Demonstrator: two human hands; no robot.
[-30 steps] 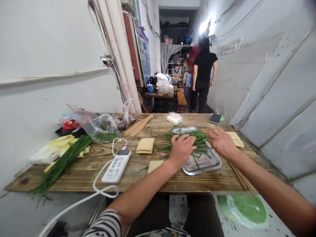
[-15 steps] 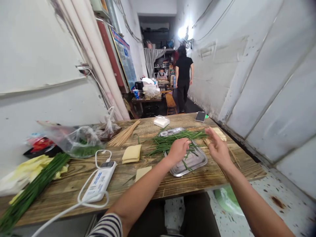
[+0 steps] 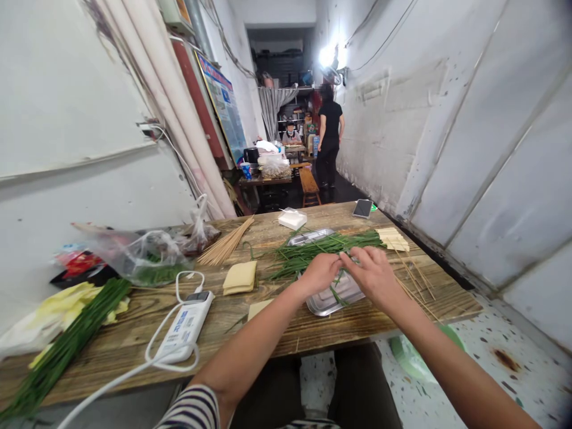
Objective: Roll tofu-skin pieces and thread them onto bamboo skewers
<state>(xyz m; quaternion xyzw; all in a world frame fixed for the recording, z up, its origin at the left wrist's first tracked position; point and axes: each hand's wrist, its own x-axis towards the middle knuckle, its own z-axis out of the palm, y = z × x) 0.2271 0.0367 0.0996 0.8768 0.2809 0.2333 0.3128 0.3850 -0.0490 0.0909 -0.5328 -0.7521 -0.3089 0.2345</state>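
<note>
Over the metal tray (image 3: 322,306) my two hands meet fingertip to fingertip. My left hand (image 3: 319,272) is closed, its fingers curled; what sits in its grip is hidden. From the right, my right hand (image 3: 372,275) pinches with thumb and fingers at the same spot, and what it holds is too small to make out. Long green chives (image 3: 308,253) lie in a loose heap just beyond the hands, and a few chive blades (image 3: 340,298) show in the tray beneath them. A second metal tray (image 3: 308,238) stands partly under the heap.
Left of the trays are a stack of yellowish square sheets (image 3: 240,277), bamboo skewers (image 3: 227,239), a white power strip (image 3: 186,328) and a chive bundle (image 3: 71,345). Skewered pale pieces (image 3: 393,239) and a phone (image 3: 362,208) are at right. Two people are farther back.
My right hand has moved left and down from the skewered pieces to meet my left hand. The standing person in the background has turned slightly.
</note>
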